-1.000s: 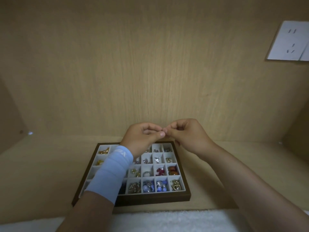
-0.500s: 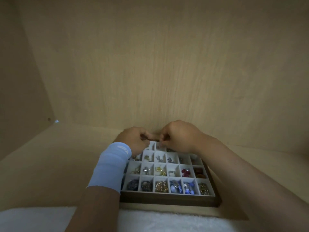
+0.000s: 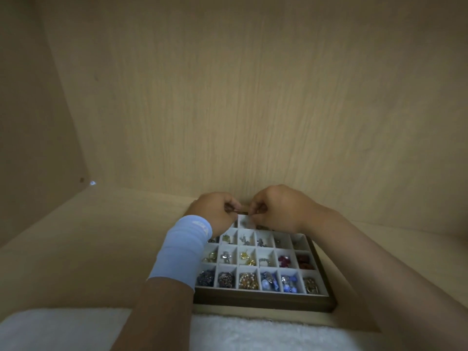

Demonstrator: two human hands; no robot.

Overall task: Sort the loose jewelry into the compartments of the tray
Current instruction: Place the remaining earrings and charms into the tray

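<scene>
Jewelry (image 3: pixel 248 281) lies in the white compartments of the tray (image 3: pixel 266 303), a dark-framed grid that sits on the pale wooden desk (image 3: pixel 101 249) close to the back wall (image 3: pixel 253 97). The nearest row holds bead clusters: dark blue at the left, then brownish, gold, and two lots of light blue beads. In the row behind it are gold pieces (image 3: pixel 246 258) near the middle and red pieces (image 3: pixel 284 260) toward the right. Smaller silver bits fill the row beyond that.

The person's left hand (image 3: pixel 215 211) and right hand (image 3: pixel 278 211) meet above the tray's far row, knuckles up, fingertips facing each other and nearly touching. Each grip is drawn tight, with fingers curled and thumb tucked against them. Whether a piece is pinched between them cannot be told, as anything there is too small and dim to make out. A light blue wristband (image 3: pixel 182 249) wraps the left wrist and covers the tray's left columns. A white towel (image 3: pixel 253 333) lies along the desk's near edge, under both forearms.
</scene>
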